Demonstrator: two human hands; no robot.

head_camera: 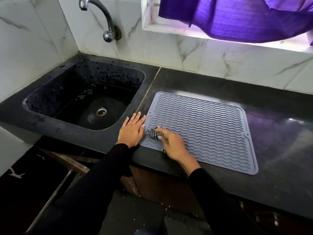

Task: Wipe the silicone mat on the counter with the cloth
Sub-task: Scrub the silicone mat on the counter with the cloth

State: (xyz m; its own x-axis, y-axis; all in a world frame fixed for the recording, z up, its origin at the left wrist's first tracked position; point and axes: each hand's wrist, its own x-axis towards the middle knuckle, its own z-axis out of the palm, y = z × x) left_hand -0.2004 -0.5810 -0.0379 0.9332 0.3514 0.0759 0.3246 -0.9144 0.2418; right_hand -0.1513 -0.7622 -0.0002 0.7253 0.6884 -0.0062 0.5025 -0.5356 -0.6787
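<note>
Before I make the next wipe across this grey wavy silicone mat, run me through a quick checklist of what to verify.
1. Grey wavy silicone mat lies flat on the black stone counter: ok.
2. Left hand rests flat at the mat's left edge to steady it: ok.
3. Right hand grips the checked grey cloth, bunched at the mat's near-left corner: ok.
4. Rest of the mat free of objects for the stroke: ok.
5. Mat's near edge sits close to the counter's front edge, so it could slide off: cannot tell.
6. Cloth damp enough: cannot tell.
</note>
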